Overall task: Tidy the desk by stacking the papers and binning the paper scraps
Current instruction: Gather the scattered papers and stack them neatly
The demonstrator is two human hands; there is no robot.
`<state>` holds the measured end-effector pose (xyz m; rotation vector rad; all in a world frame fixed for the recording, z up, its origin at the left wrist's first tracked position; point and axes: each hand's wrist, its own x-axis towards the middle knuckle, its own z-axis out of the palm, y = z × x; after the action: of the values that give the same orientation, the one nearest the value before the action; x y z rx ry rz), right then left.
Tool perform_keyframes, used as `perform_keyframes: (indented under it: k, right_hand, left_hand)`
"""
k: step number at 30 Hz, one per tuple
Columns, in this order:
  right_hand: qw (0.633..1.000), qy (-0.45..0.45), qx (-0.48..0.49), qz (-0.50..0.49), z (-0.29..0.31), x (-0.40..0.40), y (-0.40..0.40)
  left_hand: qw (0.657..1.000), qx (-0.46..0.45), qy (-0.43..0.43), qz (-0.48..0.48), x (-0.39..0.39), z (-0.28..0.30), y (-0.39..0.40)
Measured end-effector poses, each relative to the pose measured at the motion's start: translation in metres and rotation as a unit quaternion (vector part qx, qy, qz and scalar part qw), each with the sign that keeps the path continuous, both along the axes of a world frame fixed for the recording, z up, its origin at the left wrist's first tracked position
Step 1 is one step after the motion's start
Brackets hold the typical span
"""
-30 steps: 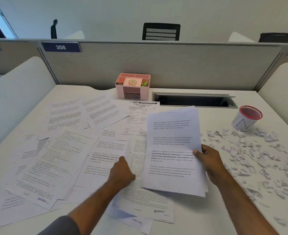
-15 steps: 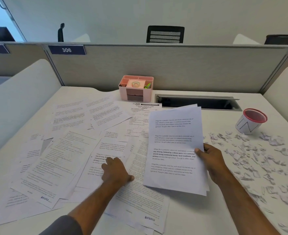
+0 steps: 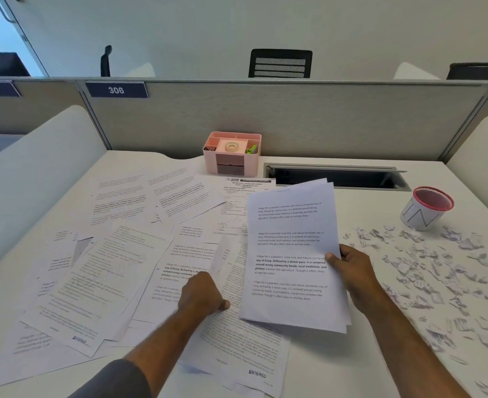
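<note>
right hand (image 3: pixel 352 271) gripping paper stack (image 3: pixel 291 254), scraps (image 3: pixel 426 271) — right

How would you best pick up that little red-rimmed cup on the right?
Grip the red-rimmed cup around its white side wall, coming from the near side. It leans with its open mouth facing up and toward the viewer, and paper scraps lie in front.

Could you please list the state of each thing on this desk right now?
Right hand: gripping the sheaf of printed white sheets, raised.
Left hand: lifting a loose sheet's edge.
Scattered printed papers: unstacked.
White paper scraps: strewn on the desk.
Red-rimmed mesh cup: tilted.
Pink desk organiser: upright.
</note>
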<state>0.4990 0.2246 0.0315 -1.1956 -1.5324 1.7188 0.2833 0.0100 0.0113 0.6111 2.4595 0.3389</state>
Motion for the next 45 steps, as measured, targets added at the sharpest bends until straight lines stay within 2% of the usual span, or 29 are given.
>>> perform_keyframes:
  k: [2,5,9,14,22,27,35,45]
  right_hand:
    - [1.000,0.001,-0.001,-0.002,0.000,-0.001,0.000]
    - [1.000,0.001,-0.001,-0.006,0.000,-0.001,0.000]
    - [1.000,0.001,0.000,-0.006,0.000,-0.002,-0.001]
    - [1.000,0.000,-0.001,-0.003,-0.001,-0.003,-0.004]
    - [1.000,-0.004,0.004,-0.008,0.003,0.004,-0.001]
    - [1.000,-0.013,0.007,-0.015,0.002,0.005,0.002]
    - [0.999,-0.032,-0.003,-0.011,-0.004,-0.020,-0.003]
    - [0.999,-0.044,0.007,0.000,0.002,-0.047,-0.016]
  left_hand:
    - [1.000,-0.016,0.004,0.004,0.002,-0.002,0.000]
    - [0.996,-0.065,0.061,0.007,0.008,-0.001,0.002]
    - [0.993,-0.046,0.104,-0.020,0.013,-0.003,0.003]
    - [0.999,0.009,0.036,0.026,0.015,0.003,0.002]
    - [0.997,0.028,0.012,0.066,0.000,0.013,-0.015]
    - [0.987,0.094,-0.096,0.082,-0.039,0.040,-0.041]
    - [0.988,0.125,-0.081,0.029,-0.095,0.107,-0.075]
    - [0.952,0.288,-0.066,0.076,-0.133,0.127,-0.087]
